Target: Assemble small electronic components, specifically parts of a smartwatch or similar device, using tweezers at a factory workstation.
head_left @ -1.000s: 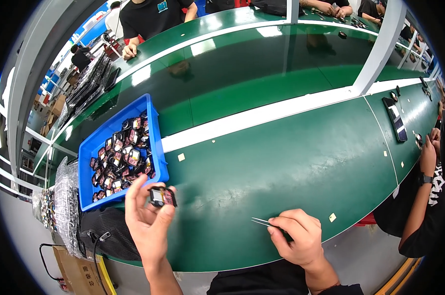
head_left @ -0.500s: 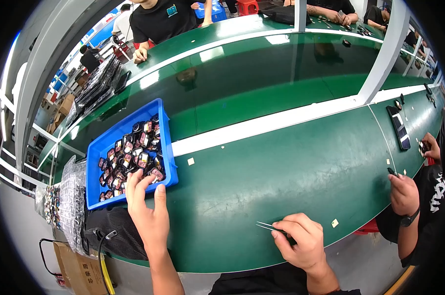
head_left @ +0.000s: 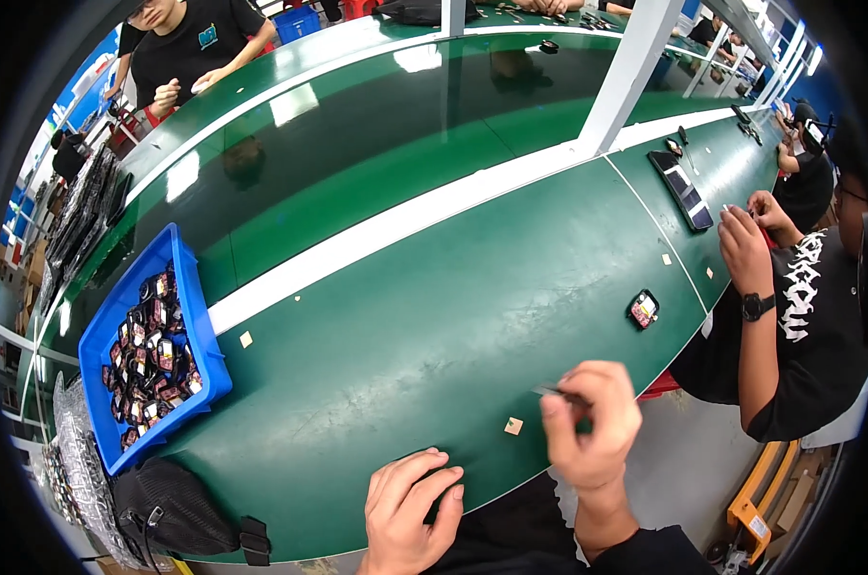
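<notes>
My right hand [head_left: 597, 426] is closed around a pair of tweezers [head_left: 549, 390], their tips pointing left above the green table and smeared by motion. Close under those tips lies a small beige square piece [head_left: 513, 426]. My left hand [head_left: 410, 508] is at the table's near edge, fingers bent and thumb apart, with nothing visible in it. At the left stands a blue bin [head_left: 214, 340] heaped with small black-cased parts [head_left: 151, 350] bearing pinkish faces. A similar black-cased part [head_left: 644, 310] lies alone on the table, right of my right hand.
A black bag [head_left: 171, 513] sits by the near left edge, beside clear plastic packaging [head_left: 79, 431]. A grey post [head_left: 630, 72] rises beyond the white strip. At the right, a co-worker's hands [head_left: 748, 240] are near a dark tray [head_left: 680, 190]. Another person sits across the table.
The view has swung right. My left hand has left the bin for the near edge. My right hand, still holding tweezers, is nearer the beige piece. A black-cased part now lies near the co-worker.
</notes>
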A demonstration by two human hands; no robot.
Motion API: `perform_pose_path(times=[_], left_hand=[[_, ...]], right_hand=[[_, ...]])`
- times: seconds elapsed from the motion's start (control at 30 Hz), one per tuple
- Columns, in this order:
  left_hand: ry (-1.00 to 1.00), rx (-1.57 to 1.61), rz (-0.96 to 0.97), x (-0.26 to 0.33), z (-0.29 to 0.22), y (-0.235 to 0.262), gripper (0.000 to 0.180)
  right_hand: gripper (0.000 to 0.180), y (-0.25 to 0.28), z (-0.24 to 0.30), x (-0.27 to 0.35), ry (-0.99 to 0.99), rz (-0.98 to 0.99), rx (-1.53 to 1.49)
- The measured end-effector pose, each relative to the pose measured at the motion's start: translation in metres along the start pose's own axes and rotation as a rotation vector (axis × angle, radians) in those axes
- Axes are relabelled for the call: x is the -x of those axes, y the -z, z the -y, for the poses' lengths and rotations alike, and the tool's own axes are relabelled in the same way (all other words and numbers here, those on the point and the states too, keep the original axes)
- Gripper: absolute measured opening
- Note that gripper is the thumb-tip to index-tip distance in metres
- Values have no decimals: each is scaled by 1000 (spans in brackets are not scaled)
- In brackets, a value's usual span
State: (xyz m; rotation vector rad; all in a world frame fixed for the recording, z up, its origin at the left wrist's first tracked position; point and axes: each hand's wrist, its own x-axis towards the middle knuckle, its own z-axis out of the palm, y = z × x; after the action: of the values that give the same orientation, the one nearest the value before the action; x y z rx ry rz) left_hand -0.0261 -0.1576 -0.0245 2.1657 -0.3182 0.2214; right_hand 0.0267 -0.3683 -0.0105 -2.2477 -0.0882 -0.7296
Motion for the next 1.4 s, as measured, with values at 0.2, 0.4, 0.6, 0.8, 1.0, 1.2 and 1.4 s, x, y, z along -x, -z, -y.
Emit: perform_pose_path(times=[0.2,0.4,0.6,0.8,1.0,1.2,1.4], left_hand=[[-104,-37,48,-1,3,-2,30],[-41,63,-18,-7,-12,11,23],[73,183,-26,-4,-11,16,22],[416,1015,-53,9,0,4,49],[390,1477,208,17,29,11,68],[400,1397,-24,5,26,11,56],[427,1388,-273,-2,24,8,53]], right_hand=[[37,35,-64,-33,-359,-242,599],[32,22,-59,-27,-226,-52,386],[45,-5,-21,-9,177,290,-54],[40,-25,14,12,461,345,-533],[46,-37,20,17,412,373,-734],[57,-44,21,16,237,474,-669],[44,-51,24,16,119,514,-457]])
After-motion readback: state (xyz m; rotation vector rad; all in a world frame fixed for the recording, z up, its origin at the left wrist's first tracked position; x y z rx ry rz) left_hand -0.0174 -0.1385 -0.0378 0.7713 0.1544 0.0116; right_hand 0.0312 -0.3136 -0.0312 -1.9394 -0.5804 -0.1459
